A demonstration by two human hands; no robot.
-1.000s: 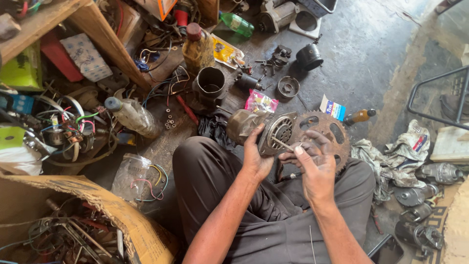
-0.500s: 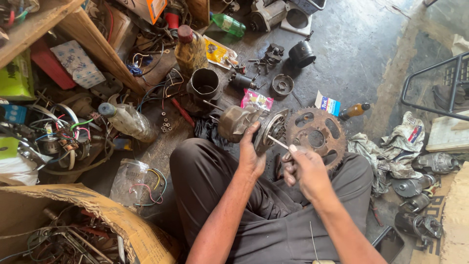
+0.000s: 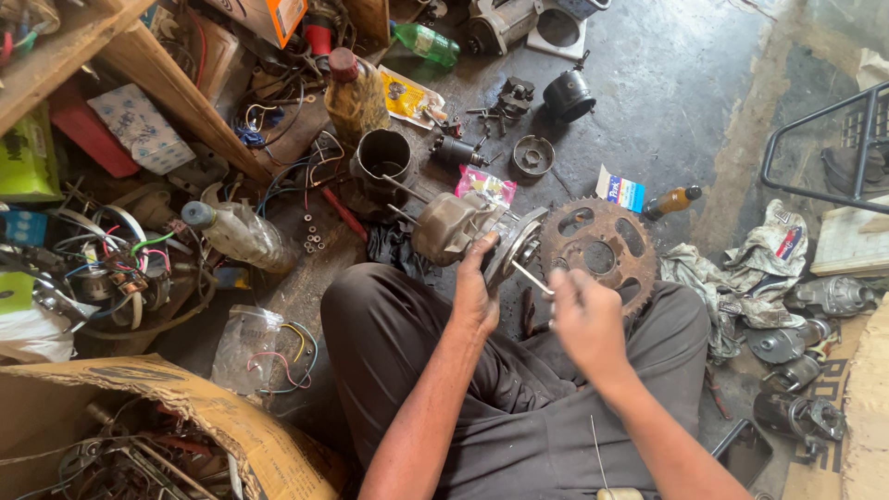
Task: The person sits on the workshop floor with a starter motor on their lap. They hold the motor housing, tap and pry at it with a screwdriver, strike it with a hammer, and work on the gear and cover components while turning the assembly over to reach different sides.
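Rusty sprocket: sprocket [image 3: 600,248] lies flat on the floor just beyond the right knee, now bare; a second ago the right hand lay over its near edge.
Motor: grey motor body [image 3: 454,225] rests tilted on the floor between the knees, its round end plate [image 3: 514,245] facing the person.
Left hand: left hand [image 3: 475,289] is clamped on the end plate's rim, fingers curled over the edge, steadying it as before.
Right hand: right hand [image 3: 585,319] has pulled back off the sprocket toward the lap; it is blurred, closed around the handle of a thin metal tool [image 3: 531,277].
Tool: its tip sits at the plate's lower edge; whether it touches a screw I cannot tell.
Meaning: my judgement is that the work has settled onto the plate, with the tool lined up to loosen or pry.
Nearby: steel cup [image 3: 382,159], pink packet [image 3: 485,184], rags [image 3: 741,268] lie close by.
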